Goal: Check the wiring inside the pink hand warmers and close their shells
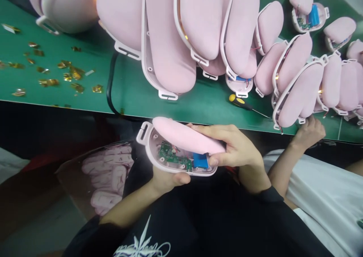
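Close to my body, my left hand [170, 179] supports a pale pink oval plastic housing [150, 151] from below, its thumb along the near rim. Inside the housing lie a green circuit board [172, 156] and a blue battery pack [200, 160]. My right hand [235, 145] grips the soft pink padded cover [184, 134] at its right end, fingers on top and thumb near the battery. The cover sits tilted over the far side of the housing, leaving the near side exposed. A slotted strap loop [144, 133] sticks out at the housing's left end.
Many similar pink units [170, 41] crowd the green table [133, 86]. A yellow-and-black screwdriver [241, 102] lies near its edge. Golden tape scraps [76, 73] and a black cable [111, 83] are at left. A co-worker's hand [309, 132] is at right; a box of pink parts [107, 177] stands below.
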Available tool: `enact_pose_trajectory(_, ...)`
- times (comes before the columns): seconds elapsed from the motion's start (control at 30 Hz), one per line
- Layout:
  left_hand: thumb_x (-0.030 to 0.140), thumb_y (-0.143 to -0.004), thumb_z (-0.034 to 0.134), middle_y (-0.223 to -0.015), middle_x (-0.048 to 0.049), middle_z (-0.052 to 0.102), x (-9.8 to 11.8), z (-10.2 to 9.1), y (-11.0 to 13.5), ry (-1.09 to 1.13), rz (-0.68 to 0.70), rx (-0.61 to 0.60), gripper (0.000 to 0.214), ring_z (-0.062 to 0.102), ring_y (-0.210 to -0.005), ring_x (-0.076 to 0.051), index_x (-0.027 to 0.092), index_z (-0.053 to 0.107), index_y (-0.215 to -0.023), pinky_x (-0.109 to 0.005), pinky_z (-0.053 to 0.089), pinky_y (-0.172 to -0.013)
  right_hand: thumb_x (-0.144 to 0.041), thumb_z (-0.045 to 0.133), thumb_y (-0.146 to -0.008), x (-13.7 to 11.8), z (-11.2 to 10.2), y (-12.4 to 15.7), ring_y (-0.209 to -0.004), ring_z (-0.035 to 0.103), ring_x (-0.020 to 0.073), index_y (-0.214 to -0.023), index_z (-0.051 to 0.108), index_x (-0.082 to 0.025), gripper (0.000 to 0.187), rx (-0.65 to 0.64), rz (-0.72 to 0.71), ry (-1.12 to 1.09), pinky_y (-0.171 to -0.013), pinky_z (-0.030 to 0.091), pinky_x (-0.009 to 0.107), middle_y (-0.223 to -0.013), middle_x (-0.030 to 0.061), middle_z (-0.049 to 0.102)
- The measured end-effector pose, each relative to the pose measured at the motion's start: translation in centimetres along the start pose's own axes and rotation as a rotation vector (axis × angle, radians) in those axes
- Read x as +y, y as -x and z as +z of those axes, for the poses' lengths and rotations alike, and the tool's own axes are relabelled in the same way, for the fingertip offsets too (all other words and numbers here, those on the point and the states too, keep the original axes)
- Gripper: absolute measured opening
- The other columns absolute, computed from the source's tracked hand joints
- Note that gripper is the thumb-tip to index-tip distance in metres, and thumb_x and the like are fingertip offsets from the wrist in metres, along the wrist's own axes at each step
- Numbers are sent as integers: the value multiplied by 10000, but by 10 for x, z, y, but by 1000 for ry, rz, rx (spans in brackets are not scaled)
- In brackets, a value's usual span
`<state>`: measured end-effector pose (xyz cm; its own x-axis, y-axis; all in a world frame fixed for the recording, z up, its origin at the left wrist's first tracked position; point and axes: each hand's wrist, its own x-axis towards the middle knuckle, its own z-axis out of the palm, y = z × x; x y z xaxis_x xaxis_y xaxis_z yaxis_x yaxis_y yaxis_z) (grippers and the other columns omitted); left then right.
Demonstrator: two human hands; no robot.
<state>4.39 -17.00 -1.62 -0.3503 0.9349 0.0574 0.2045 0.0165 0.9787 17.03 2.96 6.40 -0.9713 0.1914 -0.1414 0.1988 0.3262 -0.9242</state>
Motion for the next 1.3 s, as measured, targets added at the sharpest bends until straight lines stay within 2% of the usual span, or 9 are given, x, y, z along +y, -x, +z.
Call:
enact_pose_trajectory(0.07,791,-943,668,-1118,-148,805,6,0,-3,201,-89,72,802,711,-1317,-405,274,579,-1550,-634,689,-1021,-598,718,-1013,1,1,1,-1368,723,237,-1594,602,-314,657,4,1,19,-1160,560,298,-1583,19,659)
enact_pose_trajectory(0.13,924,-895,572,-1100,-154,809,13,0,-7,367,-150,110,905,725,-1294,-402,262,618,-1511,-620,689,-1025,-596,722,-1015,4,3,3,-1358,729,231,-1604,588,-317,665,10,-15,19,-1157,563,295,-1590,23,652)
enact_pose_trajectory(0.2,917,-821,689,-1140,-164,810,20,0,-12,485,-183,143,941,727,-1293,-416,245,648,-1478,-603,690,-1030,-605,726,-1012,9,5,4,-1359,728,231,-1610,579,-314,680,16,-49,6,-1154,567,301,-1583,34,659)
enact_pose_trajectory(0.3,786,-709,911,-1221,-195,797,24,2,-14,655,-261,239,1001,710,-1324,-450,202,643,-1477,-590,668,-1070,-644,748,-984,17,7,5,-1370,721,241,-1614,573,-301,738,29,-113,-16,-1145,574,314,-1556,62,683)
enact_pose_trajectory(0.43,682,-534,1051,-1320,-199,772,23,5,-11,792,-376,358,1169,666,-1387,-477,211,608,-1507,-596,628,-1134,-664,761,-965,21,9,8,-1398,702,235,-1624,556,-319,772,48,-119,-7,-1172,552,307,-1564,56,678)
enact_pose_trajectory(0.63,672,-511,1063,-1356,-191,759,26,4,-11,810,-389,327,1181,675,-1372,-482,231,612,-1510,-602,640,-1112,-688,741,-968,26,9,10,-1329,743,217,-1614,572,-315,765,46,-124,-8,-1117,572,272,-1513,53,719)
enact_pose_trajectory(0.77,723,-593,1009,-1345,-196,752,23,5,-11,758,-327,264,1124,677,-1374,-459,223,598,-1512,-572,641,-1105,-685,723,-983,30,8,11,-1289,762,215,-1618,563,-317,750,41,-122,-29,-1093,583,275,-1509,60,721)
enact_pose_trajectory(1.03,753,-654,963,-1376,-207,738,10,8,-5,681,-226,254,1151,729,-1286,-427,219,513,-1569,-543,672,-1037,-687,704,-995,33,10,10,-1273,773,208,-1600,588,-313,721,48,-123,-33,-1071,586,243,-1487,67,732)
enact_pose_trajectory(1.3,732,-668,969,-1345,-178,754,6,9,0,653,-241,256,1114,756,-1245,-382,227,520,-1554,-477,683,-1011,-717,717,-968,41,13,12,-1271,774,246,-1529,671,-268,721,84,-133,0,-1071,618,324,-1385,105,790)
